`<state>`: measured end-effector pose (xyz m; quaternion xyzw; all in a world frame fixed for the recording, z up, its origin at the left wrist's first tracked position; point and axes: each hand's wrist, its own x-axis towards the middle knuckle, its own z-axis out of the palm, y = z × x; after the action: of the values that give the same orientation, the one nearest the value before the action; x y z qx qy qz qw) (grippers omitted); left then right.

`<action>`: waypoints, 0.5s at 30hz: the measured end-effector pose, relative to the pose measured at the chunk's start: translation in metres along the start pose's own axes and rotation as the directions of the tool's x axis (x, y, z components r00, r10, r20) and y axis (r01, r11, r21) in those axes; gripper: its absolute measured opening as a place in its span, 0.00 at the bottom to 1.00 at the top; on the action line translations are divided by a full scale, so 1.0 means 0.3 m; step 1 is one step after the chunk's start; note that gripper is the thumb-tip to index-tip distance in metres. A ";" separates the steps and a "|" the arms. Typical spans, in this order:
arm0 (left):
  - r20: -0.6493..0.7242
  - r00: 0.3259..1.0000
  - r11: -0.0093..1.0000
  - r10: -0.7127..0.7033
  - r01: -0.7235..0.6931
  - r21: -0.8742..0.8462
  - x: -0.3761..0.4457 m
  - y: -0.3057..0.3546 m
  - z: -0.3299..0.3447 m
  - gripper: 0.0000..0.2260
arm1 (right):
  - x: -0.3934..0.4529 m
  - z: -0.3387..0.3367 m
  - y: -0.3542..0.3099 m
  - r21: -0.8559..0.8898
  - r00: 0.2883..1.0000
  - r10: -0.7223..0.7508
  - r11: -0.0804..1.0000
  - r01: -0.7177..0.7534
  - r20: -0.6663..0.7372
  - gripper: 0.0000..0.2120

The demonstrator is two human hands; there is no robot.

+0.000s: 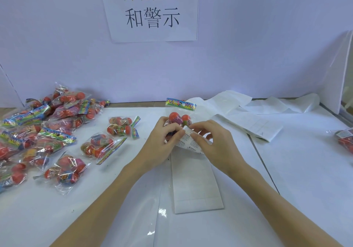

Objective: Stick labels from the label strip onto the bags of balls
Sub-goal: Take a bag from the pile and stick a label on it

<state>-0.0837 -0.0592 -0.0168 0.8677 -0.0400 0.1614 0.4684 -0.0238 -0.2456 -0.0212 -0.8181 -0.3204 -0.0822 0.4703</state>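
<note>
both hands [162, 138] curled, fingers [196, 136] pinching label [188, 140]

Single head-worn wide-angle view only; no second view to overlap. Camera looked forward and down over white table [286, 170], close above both forearms. Faced rear wall with paper sign [150, 10]. Straight edges bowed toward frame margins.

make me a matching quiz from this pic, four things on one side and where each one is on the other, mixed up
Things:
1. pile of bags
2. held bag
3. paper sign
4. single bag

Places:
A. on the back wall
B. at the table's right edge
C. in both hands, left hand and right hand
D. on the table's left side

Pairs: 1-D, 2-C, 3-A, 4-B
</note>
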 end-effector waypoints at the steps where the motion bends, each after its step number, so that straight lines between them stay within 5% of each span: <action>1: -0.001 1.000 1.000 -0.001 0.001 -0.002 -0.002 0.002 0.001 0.08 | -0.001 0.000 0.001 -0.001 1.000 -0.006 1.000 0.006 -0.008 0.09; 10: -0.018 0.992 0.990 -0.124 0.122 -0.075 0.003 0.011 0.013 0.15 | -0.012 0.009 -0.015 -0.026 0.974 -0.194 0.981 0.192 -0.119 0.08; 15: -0.071 0.979 0.976 -0.189 0.179 -0.124 0.012 0.009 0.006 0.15 | -0.013 0.009 -0.051 0.213 0.973 -0.048 0.972 0.098 -0.227 0.07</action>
<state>-0.0805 -0.0620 -0.0145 0.8313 0.0505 0.1504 0.5328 -0.0365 -0.2396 -0.0132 -0.7337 -0.3035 -0.1531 0.5883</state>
